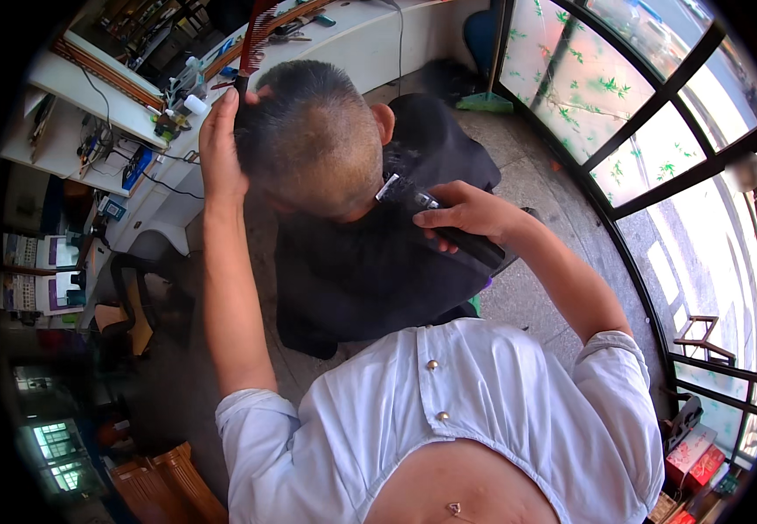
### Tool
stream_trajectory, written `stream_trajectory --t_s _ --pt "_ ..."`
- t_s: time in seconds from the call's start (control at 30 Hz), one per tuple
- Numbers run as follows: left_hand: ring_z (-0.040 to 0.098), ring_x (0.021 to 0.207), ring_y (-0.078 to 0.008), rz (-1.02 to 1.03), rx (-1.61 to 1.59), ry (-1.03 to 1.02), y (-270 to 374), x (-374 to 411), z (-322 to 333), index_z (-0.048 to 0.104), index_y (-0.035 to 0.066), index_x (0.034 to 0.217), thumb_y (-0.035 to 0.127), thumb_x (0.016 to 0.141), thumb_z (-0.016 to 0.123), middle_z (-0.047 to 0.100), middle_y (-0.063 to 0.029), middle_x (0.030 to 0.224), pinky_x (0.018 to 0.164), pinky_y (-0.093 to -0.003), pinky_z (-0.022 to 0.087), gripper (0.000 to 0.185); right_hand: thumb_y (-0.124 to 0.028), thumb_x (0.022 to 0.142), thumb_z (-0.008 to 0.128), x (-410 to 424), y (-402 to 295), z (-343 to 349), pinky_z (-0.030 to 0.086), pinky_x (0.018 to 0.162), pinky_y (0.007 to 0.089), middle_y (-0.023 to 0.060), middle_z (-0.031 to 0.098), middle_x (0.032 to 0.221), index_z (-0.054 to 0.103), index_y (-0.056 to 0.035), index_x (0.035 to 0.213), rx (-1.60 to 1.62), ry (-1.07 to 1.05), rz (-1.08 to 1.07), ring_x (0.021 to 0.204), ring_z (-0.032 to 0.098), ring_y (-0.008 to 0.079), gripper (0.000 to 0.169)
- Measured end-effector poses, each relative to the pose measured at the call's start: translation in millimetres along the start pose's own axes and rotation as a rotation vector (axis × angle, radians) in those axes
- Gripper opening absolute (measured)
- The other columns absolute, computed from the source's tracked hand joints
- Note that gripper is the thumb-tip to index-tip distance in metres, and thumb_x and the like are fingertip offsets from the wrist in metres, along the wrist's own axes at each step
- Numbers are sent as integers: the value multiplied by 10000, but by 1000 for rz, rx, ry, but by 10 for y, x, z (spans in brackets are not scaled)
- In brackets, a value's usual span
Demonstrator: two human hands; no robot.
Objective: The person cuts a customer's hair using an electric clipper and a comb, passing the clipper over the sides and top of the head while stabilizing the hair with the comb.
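Observation:
A person with short grey hair (326, 137) sits before me, head bowed, under a black barber's cape (365, 275). My left hand (224, 150) lies along the side of the head and holds a dark red comb (257, 42), its teeth pointing up past the hair. In my right hand (467, 213) is a black hair clipper (470, 245). The clipper's pale blade (387, 187) is by the nape, at the cape's neckline; whether it touches the skin I cannot tell. Cut hair lies on the cape beside the blade.
A white counter (345, 33) with bottles and tools runs along the mirror. A green broom (485, 102) stands near dark hair on the floor (447, 77). Framed glass panels (666, 131) line the right side. A black-framed chair (132, 288) is at left, wooden furniture (165, 485) below it.

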State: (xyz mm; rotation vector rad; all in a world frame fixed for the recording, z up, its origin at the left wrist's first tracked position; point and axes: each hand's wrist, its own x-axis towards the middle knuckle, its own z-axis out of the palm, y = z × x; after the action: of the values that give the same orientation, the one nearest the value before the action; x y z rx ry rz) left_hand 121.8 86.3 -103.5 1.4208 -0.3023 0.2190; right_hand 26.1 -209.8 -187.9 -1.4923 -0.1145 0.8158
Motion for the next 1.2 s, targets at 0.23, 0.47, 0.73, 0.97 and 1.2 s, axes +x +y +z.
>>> stream_trajectory --t_s 0.23,0.47,0.73,0.97,1.2 --pt "633 963 -160 -19 136 69 92 -31 104 650 -9 964 261 1003 515 685 -136 1067 887 -273 489 304 -259 894 690 247 -264 -246 520 501 243 45 568 715 591 25 920 -48 -240 119 554 591 117 303" --pt "580 903 -88 -47 441 158 241 -28 236 665 -7 992 278 997 536 669 -39 971 843 -231 437 313 -272 897 688 266 -525 -509 515 499 242 43 561 710 583 27 903 -120 -403 69 553 588 116 317" --pt "568 936 -86 -68 525 285 246 -49 410 666 1 964 287 993 542 673 -37 983 885 -240 417 313 -273 914 671 220 -772 -663 523 523 247 47 570 729 584 24 907 -47 -479 9 583 601 120 310" --pt "585 913 -98 -43 498 305 213 -60 418 663 6 935 274 990 547 674 -42 966 862 -235 433 297 -248 898 696 262 -728 -701 524 547 240 35 596 766 609 21 962 242 -485 -157 615 602 107 289" --pt "592 869 -87 -68 498 366 232 -77 457 662 1 928 266 989 550 672 -36 944 815 -231 451 295 -253 900 694 367 -511 -566 514 536 237 36 590 762 606 43 953 216 -502 -187 610 593 100 314"
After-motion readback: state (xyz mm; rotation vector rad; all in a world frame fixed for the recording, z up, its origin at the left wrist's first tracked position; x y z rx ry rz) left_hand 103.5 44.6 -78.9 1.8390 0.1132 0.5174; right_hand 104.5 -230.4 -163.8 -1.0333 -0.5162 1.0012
